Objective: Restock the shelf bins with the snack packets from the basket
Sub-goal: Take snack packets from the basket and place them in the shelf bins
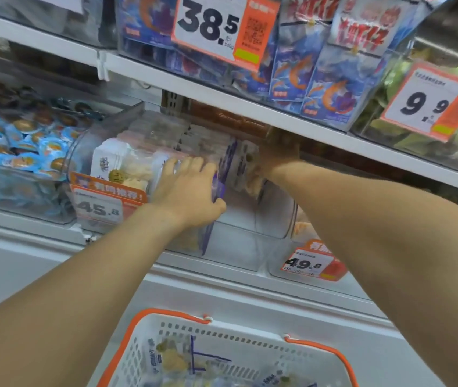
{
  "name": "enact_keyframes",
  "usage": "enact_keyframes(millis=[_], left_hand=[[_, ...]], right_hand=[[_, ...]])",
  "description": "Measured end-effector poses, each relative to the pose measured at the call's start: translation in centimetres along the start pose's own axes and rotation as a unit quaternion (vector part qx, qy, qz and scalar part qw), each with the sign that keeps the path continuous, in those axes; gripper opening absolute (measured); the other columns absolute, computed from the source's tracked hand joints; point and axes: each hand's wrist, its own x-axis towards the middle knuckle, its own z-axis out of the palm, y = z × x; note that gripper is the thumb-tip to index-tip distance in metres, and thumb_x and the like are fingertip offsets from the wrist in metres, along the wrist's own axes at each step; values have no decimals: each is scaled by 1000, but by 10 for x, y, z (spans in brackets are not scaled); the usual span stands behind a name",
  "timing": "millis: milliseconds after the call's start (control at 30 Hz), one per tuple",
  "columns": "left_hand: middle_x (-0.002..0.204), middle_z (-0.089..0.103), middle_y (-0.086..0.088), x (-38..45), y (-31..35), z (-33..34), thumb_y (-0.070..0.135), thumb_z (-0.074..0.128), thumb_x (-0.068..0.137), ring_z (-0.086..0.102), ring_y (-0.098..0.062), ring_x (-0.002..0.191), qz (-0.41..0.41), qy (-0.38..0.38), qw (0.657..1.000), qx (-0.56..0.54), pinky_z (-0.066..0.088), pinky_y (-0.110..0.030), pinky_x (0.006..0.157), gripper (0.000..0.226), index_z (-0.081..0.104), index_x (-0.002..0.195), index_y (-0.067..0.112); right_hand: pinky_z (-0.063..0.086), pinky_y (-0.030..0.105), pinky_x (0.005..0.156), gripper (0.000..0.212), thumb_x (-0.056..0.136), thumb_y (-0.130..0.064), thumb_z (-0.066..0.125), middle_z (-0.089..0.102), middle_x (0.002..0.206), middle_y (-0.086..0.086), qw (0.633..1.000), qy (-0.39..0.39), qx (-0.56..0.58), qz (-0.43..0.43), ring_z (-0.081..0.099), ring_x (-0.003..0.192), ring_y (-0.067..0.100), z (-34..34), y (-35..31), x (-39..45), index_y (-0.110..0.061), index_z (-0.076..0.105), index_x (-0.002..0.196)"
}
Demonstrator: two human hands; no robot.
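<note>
A clear shelf bin [239, 247] in the middle shelf holds a row of white and purple snack packets [127, 160] standing on edge. My left hand [188, 188] lies flat against the row, its thumb hooked round a purple-edged packet [221, 177]. My right hand [278, 152] reaches deep into the bin under the upper shelf and grips packets [246, 163] at the back; its fingers are partly hidden in shadow. Below, a white basket with orange handles [144, 356] holds more packets [172, 361].
A bin of blue round snack packs [18, 152] stands to the left. Price tags read 45.8 [99, 208] and 49.8 [306, 263]. The upper shelf [222, 99] carries blue shrimp packets [331, 93] and overhangs the bin closely. A white ledge [54, 263] runs below.
</note>
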Motion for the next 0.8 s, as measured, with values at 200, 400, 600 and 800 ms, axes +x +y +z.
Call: enact_keyframes(millis=[200, 400, 600, 800], left_hand=[[133, 46, -1, -2, -2, 6, 50, 48, 85, 37, -22, 131, 6, 32, 999, -20, 16, -44, 116, 58, 43, 135, 21], [133, 45, -2, 2, 1, 8, 49, 50, 86, 36, -23, 131, -4, 33, 999, -5, 17, -45, 116, 56, 43, 134, 20], [137, 42, -3, 4, 3, 8, 49, 51, 84, 33, -23, 133, -14, 39, 999, -8, 17, -45, 116, 62, 39, 137, 19], [144, 39, -4, 2, 5, 6, 52, 50, 83, 23, -25, 143, -37, 28, 999, 7, 15, -48, 119, 72, 34, 143, 15]], right_hand=[[46, 49, 103, 99, 78, -62, 74, 43, 148, 15, 998, 5, -55, 3, 46, 132, 40, -7, -4, 9, -12, 32, 151], [49, 50, 96, 89, 90, -61, 58, 37, 150, 16, 991, -11, -131, 24, 45, 130, 41, -1, -18, 10, -14, 21, 156], [43, 40, 96, 65, 92, -41, 62, 43, 144, 23, 999, 5, -26, -43, 49, 122, 39, 1, -37, -3, -4, 39, 140], [54, 32, 69, 61, 105, -57, 19, 70, 86, 12, 625, -290, 712, 134, 68, 77, 24, -8, -77, -40, -12, 60, 105]])
